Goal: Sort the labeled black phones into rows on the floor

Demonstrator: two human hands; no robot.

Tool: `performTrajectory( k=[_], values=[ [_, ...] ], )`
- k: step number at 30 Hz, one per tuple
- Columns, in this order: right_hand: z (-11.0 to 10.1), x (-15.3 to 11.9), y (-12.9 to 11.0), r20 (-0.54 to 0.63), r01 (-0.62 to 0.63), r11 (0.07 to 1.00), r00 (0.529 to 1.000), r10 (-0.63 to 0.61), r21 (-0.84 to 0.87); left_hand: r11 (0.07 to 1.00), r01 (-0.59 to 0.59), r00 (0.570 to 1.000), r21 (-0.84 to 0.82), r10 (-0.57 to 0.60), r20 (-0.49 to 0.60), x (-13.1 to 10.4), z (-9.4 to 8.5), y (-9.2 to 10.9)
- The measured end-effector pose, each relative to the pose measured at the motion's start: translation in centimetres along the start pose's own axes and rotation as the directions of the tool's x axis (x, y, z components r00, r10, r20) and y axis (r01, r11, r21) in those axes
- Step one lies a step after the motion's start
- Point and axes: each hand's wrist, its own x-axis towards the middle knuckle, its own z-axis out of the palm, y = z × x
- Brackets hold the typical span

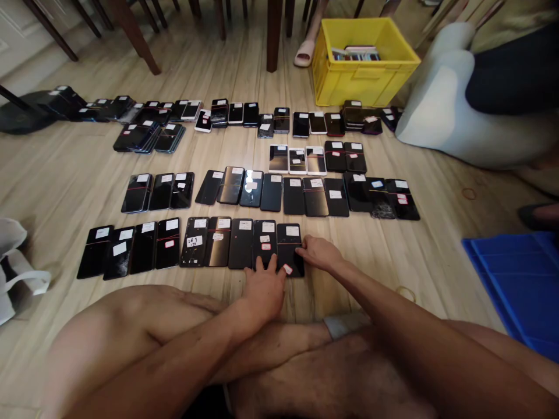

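Note:
Several dark phones with white paper labels lie in the nearest row on the floor. My left hand (264, 285) is open, its spread fingertips resting at the lower edge of a black phone (265, 233) with a red-edged sticker. At the row's right end lies another black phone (288, 234) with a rubber band around it and a tilted sticker near its bottom. My right hand (321, 251) has its fingers curled in at that phone's right edge, thumb and forefinger closed on it. Left of my hands is a phone (194, 241) with handwriting on its label.
Further rows of labelled phones (273, 192) lie beyond, some stacked. A yellow crate (362, 81) with thin items inside stands at the back right. A blue plastic panel (515, 291) lies at right, a white bag (17, 279) at left. A person's slippered foot (304, 53) shows by the crate.

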Motion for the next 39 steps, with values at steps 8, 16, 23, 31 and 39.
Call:
performTrajectory(
  k=[8, 16, 23, 31, 39],
  values=[
    [-0.1, 0.04, -0.04, 0.004, -0.002, 1.0, 1.0, 0.002, 0.005, 1.0, -0.005, 1.0, -0.015, 0.005, -0.009, 0.04, 0.11, -0.06],
    [0.09, 0.28, 0.08, 0.0, -0.001, 1.0, 1.0, 0.001, -0.002, 1.0, -0.012, 1.0, -0.005, 0.012, -0.007, 0.03, 0.08, -0.05],
    [0.12, 0.35, 0.11, 0.0, 0.004, 1.0, 1.0, -0.004, -0.005, 1.0, -0.016, 1.0, -0.002, 0.016, -0.008, 0.14, 0.1, -0.05],
    [0.08, 0.27, 0.12, -0.008, 0.016, 1.0, 1.0, -0.016, -0.006, 1.0, -0.021, 1.0, -0.008, 0.021, -0.015, 0.08, 0.18, -0.1],
    [0.12, 0.32, 0.13, -0.008, 0.012, 1.0, 1.0, -0.012, 0.0, 1.0, -0.027, 1.0, -0.004, 0.027, -0.016, 0.09, 0.14, -0.17]
  ],
)
